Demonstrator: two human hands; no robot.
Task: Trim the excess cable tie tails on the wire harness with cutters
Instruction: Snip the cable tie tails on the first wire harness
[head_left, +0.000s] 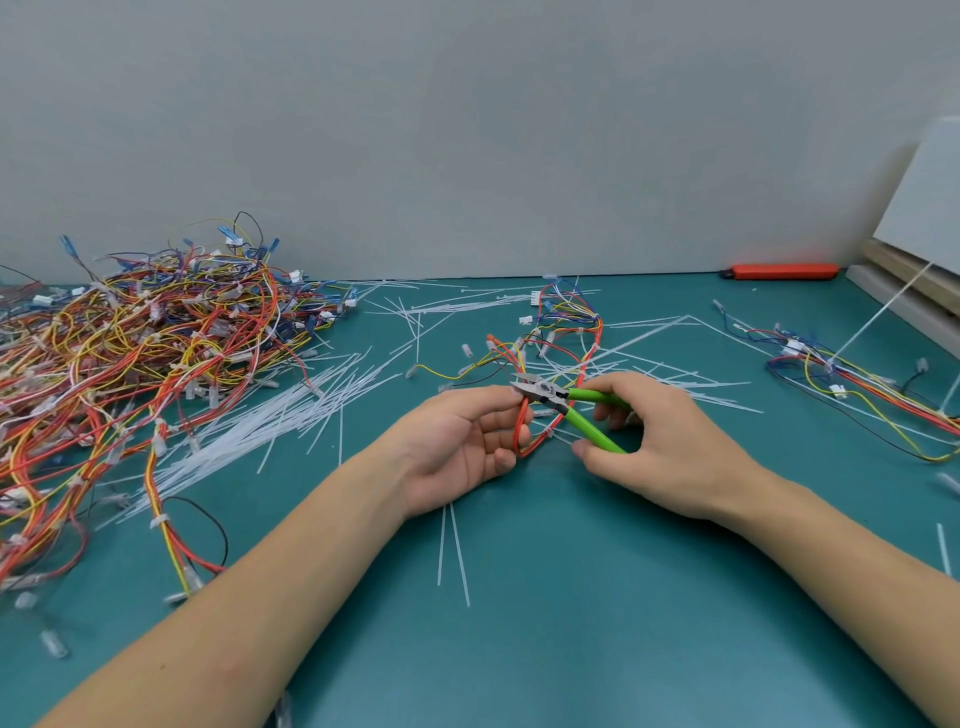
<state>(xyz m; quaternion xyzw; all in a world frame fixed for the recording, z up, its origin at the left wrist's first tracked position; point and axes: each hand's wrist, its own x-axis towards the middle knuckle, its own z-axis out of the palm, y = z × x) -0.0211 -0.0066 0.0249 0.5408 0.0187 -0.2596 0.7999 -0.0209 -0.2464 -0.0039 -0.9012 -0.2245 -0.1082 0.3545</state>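
While the left hand (462, 441) pinches the wire harness (524, 421) in its grip, the right hand (660, 441) clasps green cutters (566, 402) at it.

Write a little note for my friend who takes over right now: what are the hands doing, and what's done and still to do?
Left hand: holds the red wires of the wire harness up off the green mat.
Right hand: grips the green-handled cutters, blades open beside the left fingertips.
Done: many loose white cable tie tails lie scattered over the mat, though some may be unused ties.
Left: the cut at hand, then probably the other ties on this harness. A big pile of harnesses sits on the left and another harness on the right; I can't tell which are trimmed.
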